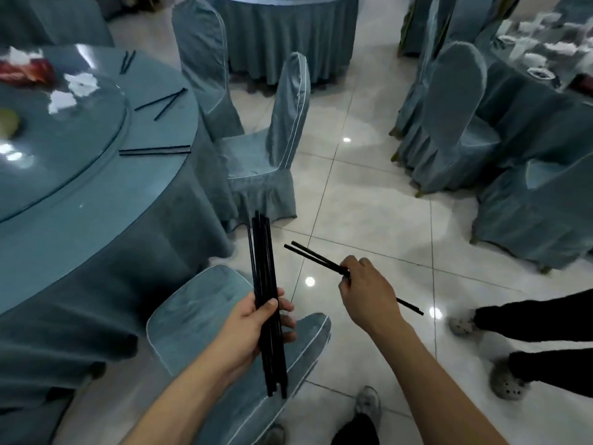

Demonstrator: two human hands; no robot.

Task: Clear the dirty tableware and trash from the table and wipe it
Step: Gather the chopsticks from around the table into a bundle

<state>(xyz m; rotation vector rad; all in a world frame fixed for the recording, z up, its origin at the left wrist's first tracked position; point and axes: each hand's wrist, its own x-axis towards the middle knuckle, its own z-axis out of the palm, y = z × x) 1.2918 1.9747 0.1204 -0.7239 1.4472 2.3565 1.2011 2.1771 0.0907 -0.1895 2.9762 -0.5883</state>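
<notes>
My left hand [260, 329] is wrapped around a bundle of black chopsticks [264, 284], fingers and thumb curled round the lower middle of the sticks so they stand nearly upright above a covered chair back [205, 303]. My right hand [365, 290] pinches a single pair of chopsticks [316, 256] near their middle, the tips angled up and left toward the bundle, the tail ends poking out behind the wrist. I judge these to be light, stiff and smooth, most likely lacquered or plastic, so they will want to slide lengthwise and fan out when squeezed loosely; holding near the balance point, as both hands do now, seems the sound choice, and I would bring the pair alongside the bundle rather than across it so my left fingers can close round everything at once. The bundle already looks full for one hand, and its lower ends are uneven, so I expect a stick could slip out downward if I relax. Still on the round table [96, 200] lie three more pairs: one pair near the rim [154, 151], a splayed pair [162, 102] further along, and a far pair [127, 62]. They lie flat on a glossy surface, so I reckon I'd pinch them at one end or slide them to the edge to lift them. Crumpled napkins [75, 88] and a red wrapper [25, 70], too blurred to identify further, sit on the glass turntable [80, 149].
</notes>
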